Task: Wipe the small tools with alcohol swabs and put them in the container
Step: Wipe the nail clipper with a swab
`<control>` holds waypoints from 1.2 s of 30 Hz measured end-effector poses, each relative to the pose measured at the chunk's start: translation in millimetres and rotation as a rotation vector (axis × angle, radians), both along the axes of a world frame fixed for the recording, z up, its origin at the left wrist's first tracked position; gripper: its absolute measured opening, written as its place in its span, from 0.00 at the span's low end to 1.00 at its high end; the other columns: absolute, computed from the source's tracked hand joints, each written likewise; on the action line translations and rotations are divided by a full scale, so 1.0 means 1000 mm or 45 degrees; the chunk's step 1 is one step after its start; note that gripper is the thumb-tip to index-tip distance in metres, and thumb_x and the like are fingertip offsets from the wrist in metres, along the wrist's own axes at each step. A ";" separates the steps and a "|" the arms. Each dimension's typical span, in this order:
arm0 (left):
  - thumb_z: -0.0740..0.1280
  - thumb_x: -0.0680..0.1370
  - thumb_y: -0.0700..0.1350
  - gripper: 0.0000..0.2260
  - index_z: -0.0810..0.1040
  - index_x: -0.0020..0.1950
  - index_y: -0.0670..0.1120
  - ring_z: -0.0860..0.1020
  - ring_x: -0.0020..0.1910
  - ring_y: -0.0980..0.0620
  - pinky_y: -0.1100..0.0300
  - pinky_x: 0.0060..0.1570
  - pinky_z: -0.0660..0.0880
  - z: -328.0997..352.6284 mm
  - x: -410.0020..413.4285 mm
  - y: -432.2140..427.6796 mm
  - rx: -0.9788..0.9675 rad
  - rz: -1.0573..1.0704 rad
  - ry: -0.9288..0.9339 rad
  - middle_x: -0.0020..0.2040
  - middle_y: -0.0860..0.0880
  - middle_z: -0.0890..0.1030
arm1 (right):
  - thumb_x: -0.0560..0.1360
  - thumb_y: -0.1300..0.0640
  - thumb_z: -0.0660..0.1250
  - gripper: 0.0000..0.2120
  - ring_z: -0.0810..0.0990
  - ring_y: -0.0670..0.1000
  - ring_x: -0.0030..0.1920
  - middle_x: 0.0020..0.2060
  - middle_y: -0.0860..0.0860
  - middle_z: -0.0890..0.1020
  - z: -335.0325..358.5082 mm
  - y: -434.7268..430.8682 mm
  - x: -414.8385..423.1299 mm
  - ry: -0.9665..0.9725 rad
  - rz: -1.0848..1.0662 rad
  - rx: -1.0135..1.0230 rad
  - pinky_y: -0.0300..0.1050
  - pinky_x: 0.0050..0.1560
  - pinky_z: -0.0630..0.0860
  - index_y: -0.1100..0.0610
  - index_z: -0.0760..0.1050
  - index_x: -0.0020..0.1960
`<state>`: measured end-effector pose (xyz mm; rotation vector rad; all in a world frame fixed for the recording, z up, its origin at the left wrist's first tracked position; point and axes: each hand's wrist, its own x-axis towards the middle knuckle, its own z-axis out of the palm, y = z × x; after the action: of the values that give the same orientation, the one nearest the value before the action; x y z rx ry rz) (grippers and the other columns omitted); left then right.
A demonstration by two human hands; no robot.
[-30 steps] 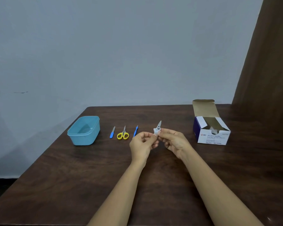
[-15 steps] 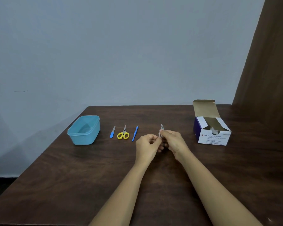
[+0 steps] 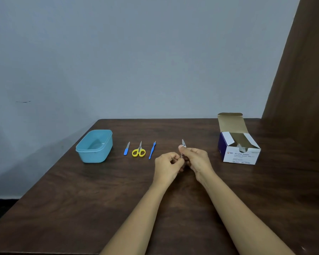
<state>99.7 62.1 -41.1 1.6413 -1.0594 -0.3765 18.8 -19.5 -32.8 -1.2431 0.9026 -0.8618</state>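
Observation:
Over the table's middle, my right hand (image 3: 195, 159) grips a small metal nail clipper (image 3: 183, 143), and only its pointed tip shows above my thumb. My left hand (image 3: 167, 165) pinches the clipper's lower end from the left. I cannot make out the swab between my fingers. A light-blue plastic container (image 3: 94, 146) stands open at the left, with nothing visible in it. Between it and my hands lie a blue-handled file (image 3: 126, 148), yellow-handled scissors (image 3: 139, 151) and a thin blue tool (image 3: 152, 150), side by side.
An open box of alcohol swabs (image 3: 238, 148) stands at the right, lid flap up. The dark wooden table (image 3: 81, 199) ends at a grey wall behind. A brown curtain (image 3: 306, 80) hangs at the far right.
Both hands have sunk a little toward the table and shifted right. The clipper has turned from leaning right to nearly upright, with less of it showing. The white swab seen earlier is now hidden.

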 end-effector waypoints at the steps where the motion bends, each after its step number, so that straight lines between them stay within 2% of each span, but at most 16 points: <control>1: 0.67 0.75 0.41 0.06 0.81 0.38 0.45 0.81 0.33 0.54 0.63 0.37 0.77 0.000 0.000 0.000 0.004 0.002 -0.010 0.33 0.49 0.82 | 0.71 0.51 0.74 0.12 0.79 0.49 0.37 0.33 0.52 0.82 0.000 0.000 0.001 0.017 -0.024 -0.032 0.46 0.44 0.76 0.61 0.83 0.42; 5: 0.67 0.75 0.42 0.07 0.81 0.38 0.46 0.81 0.34 0.53 0.59 0.39 0.78 -0.001 0.002 0.000 0.016 0.021 -0.049 0.31 0.51 0.81 | 0.74 0.47 0.70 0.15 0.79 0.49 0.37 0.34 0.54 0.83 0.000 0.004 0.000 0.154 -0.074 -0.266 0.44 0.41 0.75 0.58 0.83 0.39; 8: 0.67 0.75 0.42 0.07 0.81 0.37 0.44 0.81 0.34 0.51 0.56 0.39 0.77 -0.003 0.003 -0.001 0.008 0.045 -0.064 0.31 0.50 0.81 | 0.76 0.44 0.66 0.19 0.78 0.51 0.35 0.34 0.59 0.83 -0.003 0.004 0.000 0.281 -0.037 -0.414 0.48 0.38 0.74 0.57 0.82 0.35; 12: 0.68 0.76 0.42 0.08 0.81 0.37 0.43 0.80 0.33 0.53 0.60 0.37 0.76 -0.002 0.004 0.000 -0.009 0.076 -0.078 0.30 0.51 0.81 | 0.79 0.50 0.64 0.16 0.81 0.50 0.39 0.37 0.53 0.85 0.002 0.003 -0.002 0.220 0.117 -0.314 0.49 0.47 0.78 0.58 0.84 0.42; 16: 0.68 0.76 0.43 0.08 0.81 0.37 0.43 0.77 0.29 0.60 0.66 0.34 0.74 0.000 0.005 -0.001 -0.038 0.109 -0.076 0.29 0.53 0.80 | 0.81 0.54 0.61 0.13 0.80 0.48 0.45 0.44 0.51 0.85 0.004 -0.002 -0.003 0.119 0.290 -0.135 0.43 0.49 0.74 0.55 0.84 0.49; 21: 0.67 0.75 0.42 0.07 0.81 0.37 0.43 0.80 0.32 0.54 0.55 0.41 0.79 -0.002 0.007 -0.002 -0.013 0.107 -0.075 0.30 0.50 0.81 | 0.80 0.63 0.59 0.12 0.74 0.46 0.39 0.40 0.52 0.81 0.012 -0.005 -0.006 -0.077 0.355 0.097 0.38 0.41 0.69 0.59 0.82 0.49; 23: 0.67 0.75 0.42 0.07 0.81 0.38 0.43 0.81 0.33 0.54 0.53 0.42 0.80 -0.002 0.006 -0.002 -0.009 0.105 -0.069 0.30 0.50 0.81 | 0.79 0.66 0.58 0.12 0.74 0.45 0.38 0.38 0.52 0.79 0.014 -0.004 -0.008 -0.113 0.345 0.133 0.38 0.40 0.69 0.59 0.81 0.50; 26: 0.67 0.75 0.41 0.06 0.82 0.39 0.43 0.81 0.32 0.54 0.54 0.42 0.80 -0.002 0.007 -0.001 -0.013 0.100 -0.069 0.30 0.50 0.81 | 0.78 0.65 0.62 0.08 0.75 0.45 0.38 0.38 0.52 0.80 0.015 -0.002 -0.008 -0.130 0.272 0.182 0.37 0.40 0.71 0.60 0.80 0.53; 28: 0.67 0.75 0.42 0.06 0.82 0.40 0.43 0.80 0.33 0.54 0.56 0.42 0.79 -0.002 0.007 0.000 -0.005 0.083 -0.089 0.31 0.50 0.81 | 0.77 0.62 0.66 0.08 0.75 0.45 0.37 0.37 0.52 0.80 0.014 -0.002 -0.008 -0.117 0.228 0.172 0.36 0.39 0.72 0.61 0.80 0.54; 32: 0.67 0.75 0.41 0.06 0.81 0.39 0.43 0.79 0.34 0.55 0.60 0.38 0.75 -0.004 0.006 -0.001 0.002 0.027 -0.175 0.32 0.50 0.81 | 0.74 0.54 0.71 0.07 0.75 0.47 0.38 0.37 0.50 0.81 0.009 -0.002 -0.007 0.013 0.185 0.002 0.41 0.43 0.73 0.57 0.84 0.47; 36: 0.67 0.76 0.41 0.07 0.80 0.37 0.44 0.77 0.32 0.57 0.66 0.35 0.72 -0.004 0.008 -0.001 -0.013 0.032 -0.202 0.31 0.51 0.80 | 0.76 0.57 0.68 0.05 0.77 0.45 0.41 0.37 0.47 0.83 0.009 0.000 -0.004 0.049 0.213 -0.135 0.41 0.45 0.71 0.54 0.83 0.44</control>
<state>107.4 61.2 -45.3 1.6958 -1.1551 -0.2265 15.0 -19.6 -24.3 -1.4099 0.7788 -0.7622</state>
